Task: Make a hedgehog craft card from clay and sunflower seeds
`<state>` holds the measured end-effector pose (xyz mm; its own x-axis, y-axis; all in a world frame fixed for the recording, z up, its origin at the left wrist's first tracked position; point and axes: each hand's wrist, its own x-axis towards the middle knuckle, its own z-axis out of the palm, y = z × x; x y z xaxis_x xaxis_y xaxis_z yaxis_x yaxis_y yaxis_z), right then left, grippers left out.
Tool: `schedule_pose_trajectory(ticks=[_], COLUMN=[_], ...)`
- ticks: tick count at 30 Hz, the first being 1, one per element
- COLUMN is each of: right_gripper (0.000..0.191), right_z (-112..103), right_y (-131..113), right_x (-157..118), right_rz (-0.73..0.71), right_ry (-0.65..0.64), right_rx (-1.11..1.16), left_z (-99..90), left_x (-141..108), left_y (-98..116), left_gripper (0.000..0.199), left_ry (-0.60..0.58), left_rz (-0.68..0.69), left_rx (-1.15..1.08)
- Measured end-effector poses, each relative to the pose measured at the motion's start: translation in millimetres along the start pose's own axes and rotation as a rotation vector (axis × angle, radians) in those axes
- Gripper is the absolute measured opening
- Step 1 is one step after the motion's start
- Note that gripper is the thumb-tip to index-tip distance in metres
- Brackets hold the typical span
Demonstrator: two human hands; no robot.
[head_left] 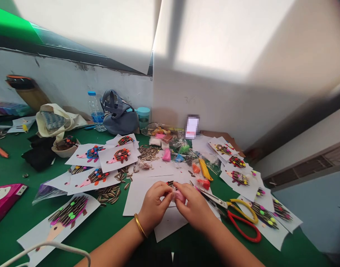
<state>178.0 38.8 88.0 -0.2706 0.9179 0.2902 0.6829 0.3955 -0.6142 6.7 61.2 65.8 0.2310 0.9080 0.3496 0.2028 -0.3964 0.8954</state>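
Where the left hand (156, 202) meets the right hand (192, 204), a soft pink lump (180, 196) sits

Because such small work seems to want both grips close together, each is narrowed on the lump: the right cups its side, while the left's fingertips pinch its edge, apparently at clear wrapping (174, 188). It is held over white paper sheets (140, 193), which probably keep bits off the green tabletop (111, 218). Metal scissors with red and yellow handles (226, 203) lie just beside the right hand, perhaps for easy reach; striped sunflower seeds (108, 194) heap left of the paper, and white cards bearing hedgehog pictures (119, 155) lie on both sides. Fingers cover much of the lump, and something dark (170, 183) behind it (seeds, maybe) barely shows. A pale cable (61, 245) is cut off at lower left.
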Motion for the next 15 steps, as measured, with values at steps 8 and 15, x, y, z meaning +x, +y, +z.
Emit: schedule_pose_trajectory(ticks=[8, 15], right_gripper=[0.049, 0.044], right_z=[2.2, 3.4], right_y=[5.5, 1.3], right_x=[-1.7, -2.5], right_rz=[0.015, 0.001], right_ry=[-0.063, -0.044], right_rx=[-0.085, -0.074], left_z=[0.6, 1.7], left_x=[4.2, 1.7], left_y=[-5.0, -0.5], left_gripper=[0.007, 0.014], left_ry=[-0.114, -0.096], left_rz=[-0.062, -0.012], left_rx=[0.03, 0.019])
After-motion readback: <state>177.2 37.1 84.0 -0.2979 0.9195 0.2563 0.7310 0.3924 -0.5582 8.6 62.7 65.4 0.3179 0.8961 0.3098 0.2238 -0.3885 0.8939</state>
